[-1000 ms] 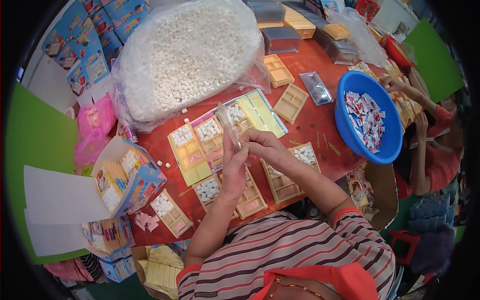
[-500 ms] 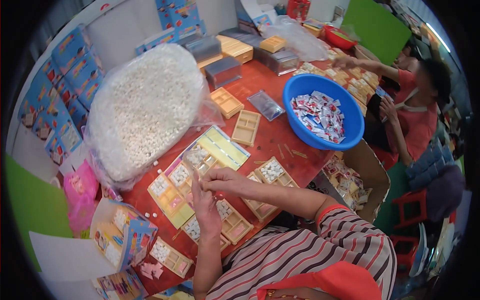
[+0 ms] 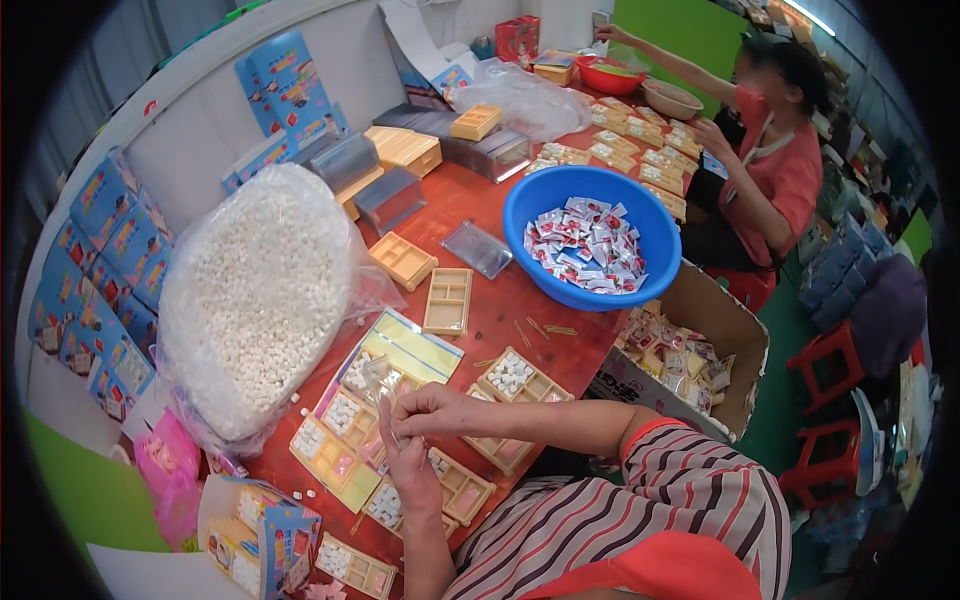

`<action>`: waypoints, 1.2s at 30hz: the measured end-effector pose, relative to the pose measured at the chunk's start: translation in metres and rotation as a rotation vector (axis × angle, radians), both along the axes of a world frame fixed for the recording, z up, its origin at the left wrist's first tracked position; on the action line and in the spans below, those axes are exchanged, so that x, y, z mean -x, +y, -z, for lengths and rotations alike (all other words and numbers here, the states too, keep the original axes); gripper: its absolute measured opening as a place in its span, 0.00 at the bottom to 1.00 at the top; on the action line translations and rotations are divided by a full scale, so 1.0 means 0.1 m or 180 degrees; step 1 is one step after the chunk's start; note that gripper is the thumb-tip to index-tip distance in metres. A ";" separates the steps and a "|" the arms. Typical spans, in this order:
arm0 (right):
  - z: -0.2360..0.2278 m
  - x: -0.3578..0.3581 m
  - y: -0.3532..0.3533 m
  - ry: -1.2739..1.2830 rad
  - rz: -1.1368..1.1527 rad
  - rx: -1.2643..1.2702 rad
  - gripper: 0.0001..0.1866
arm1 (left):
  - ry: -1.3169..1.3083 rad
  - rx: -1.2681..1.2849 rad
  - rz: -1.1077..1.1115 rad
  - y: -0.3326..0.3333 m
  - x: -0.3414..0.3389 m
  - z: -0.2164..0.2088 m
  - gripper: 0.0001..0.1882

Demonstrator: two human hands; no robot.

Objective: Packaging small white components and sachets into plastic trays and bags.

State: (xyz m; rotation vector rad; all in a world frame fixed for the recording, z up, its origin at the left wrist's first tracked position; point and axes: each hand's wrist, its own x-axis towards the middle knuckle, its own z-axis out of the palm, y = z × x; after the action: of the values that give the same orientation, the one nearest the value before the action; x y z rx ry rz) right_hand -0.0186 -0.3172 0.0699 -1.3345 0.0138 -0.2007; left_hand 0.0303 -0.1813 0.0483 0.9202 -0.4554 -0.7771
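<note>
Centrally, two bare hands meet low over the red worktop; the left hand rises with fingers pointing up, its grip closed on a clear plastic piece, which sticks up past the fingertips; the right hand comes in from the side with fingers curled, its grip pinched at the lower part of the same piece, though the exact hold of each finger is hidden. The clear plastic piece is thus in the air, in front of a yellow sheet on which divided trays lie in a row; white cubes fill one compartment of each tray that shows plainly, and pink packets sit in others; another tray with cubes lies just beside the right forearm, near some thin sticks. Beyond the sheet stand a cream tray and a flat clear case; to the left bulges a large clear bag of white cubes, to the right a blue basin of small printed packets; an open cardboard box stands below the basin, and a co-worker in red sits farther along the worktop, near rows of filled trays.
</note>
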 end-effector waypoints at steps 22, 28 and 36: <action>0.10 0.16 -0.11 0.0037 -0.0046 -0.0209 0.06 | 0.0475 -0.0119 0.0223 -0.09 0.13 -0.09 0.43; 0.10 0.17 -0.07 0.0027 -0.0022 0.0060 0.06 | 0.0375 -0.0129 0.0208 -0.04 0.16 -0.10 0.44; 0.00 0.21 -0.08 0.0435 -0.0071 0.0009 0.07 | 0.1088 0.0121 0.0040 -0.06 0.13 -0.07 0.37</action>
State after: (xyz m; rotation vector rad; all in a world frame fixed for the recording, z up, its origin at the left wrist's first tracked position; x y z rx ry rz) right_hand -0.0396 -0.3252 0.0695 -1.3487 0.1140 -0.0904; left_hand 0.0174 -0.1869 0.0557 0.7310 -0.1753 -0.9142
